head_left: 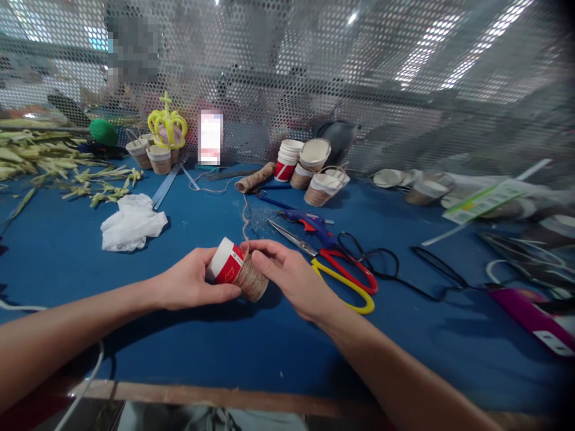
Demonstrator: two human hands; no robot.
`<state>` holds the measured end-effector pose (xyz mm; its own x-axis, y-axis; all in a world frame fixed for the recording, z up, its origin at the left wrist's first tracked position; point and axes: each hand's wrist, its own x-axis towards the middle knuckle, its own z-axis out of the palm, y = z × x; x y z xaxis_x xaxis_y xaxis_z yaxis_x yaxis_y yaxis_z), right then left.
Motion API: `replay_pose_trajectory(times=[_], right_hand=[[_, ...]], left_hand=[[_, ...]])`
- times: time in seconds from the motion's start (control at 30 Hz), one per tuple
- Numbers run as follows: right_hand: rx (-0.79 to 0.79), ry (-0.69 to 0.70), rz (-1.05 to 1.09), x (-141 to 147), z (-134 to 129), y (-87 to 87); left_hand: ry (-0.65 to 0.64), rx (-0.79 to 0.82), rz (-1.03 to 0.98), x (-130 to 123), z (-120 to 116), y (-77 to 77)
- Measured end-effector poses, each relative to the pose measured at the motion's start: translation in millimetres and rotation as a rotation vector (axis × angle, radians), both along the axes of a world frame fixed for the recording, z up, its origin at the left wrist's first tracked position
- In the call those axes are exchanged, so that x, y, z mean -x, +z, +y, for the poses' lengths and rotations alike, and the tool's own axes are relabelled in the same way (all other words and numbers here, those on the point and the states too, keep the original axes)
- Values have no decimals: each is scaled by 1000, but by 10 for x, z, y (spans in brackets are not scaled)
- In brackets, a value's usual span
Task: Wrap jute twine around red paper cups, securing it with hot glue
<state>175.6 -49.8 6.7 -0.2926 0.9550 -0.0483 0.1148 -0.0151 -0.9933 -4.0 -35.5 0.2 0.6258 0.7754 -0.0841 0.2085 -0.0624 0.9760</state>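
A red and white paper cup (pixel 229 263) lies tilted between my hands, its lower part wound with brown twine (pixel 252 282). My left hand (pixel 193 280) grips the cup from the left, thumb along the near side. On the right, my right hand (pixel 281 269) is closed at the cup's wound part, the twine pinched by thumb and fingers. From there a loose strand (pixel 245 215) leads up to a twine roll (pixel 255 178) lying on the blue table. Just right of my right hand are scissors (pixel 332 263) with red and yellow handles, and a blue glue gun (pixel 309 226).
Stacked paper cups (pixel 288 160) and twine-wrapped cups (pixel 321 188) stand at the back. A crumpled white cloth (pixel 132 222), dried husks (pixel 36 149) and a yellow crown (pixel 167 126) are on the left. A black cable (pixel 404 284) and a purple power strip (pixel 530 314) lie right.
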Motion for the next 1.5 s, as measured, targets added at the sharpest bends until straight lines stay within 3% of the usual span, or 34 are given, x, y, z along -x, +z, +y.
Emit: replay_pose_trajectory(times=[0.17, 0.37, 0.67, 1.07, 1.5], right_hand=[[256, -50, 290, 42, -10, -11], [339, -63, 372, 77, -31, -2], [214, -72, 327, 57, -24, -13], [135, -91, 258, 60, -24, -47], [-150, -18, -149, 82, -97, 0]], left_hand=[[-65, -117, 104, -5, -37, 11], [-99, -175, 117, -4, -45, 7], [-62, -75, 75, -23, -40, 33], [-30, -64, 72, -18, -30, 38], [-43, -46, 15, -6, -44, 6]])
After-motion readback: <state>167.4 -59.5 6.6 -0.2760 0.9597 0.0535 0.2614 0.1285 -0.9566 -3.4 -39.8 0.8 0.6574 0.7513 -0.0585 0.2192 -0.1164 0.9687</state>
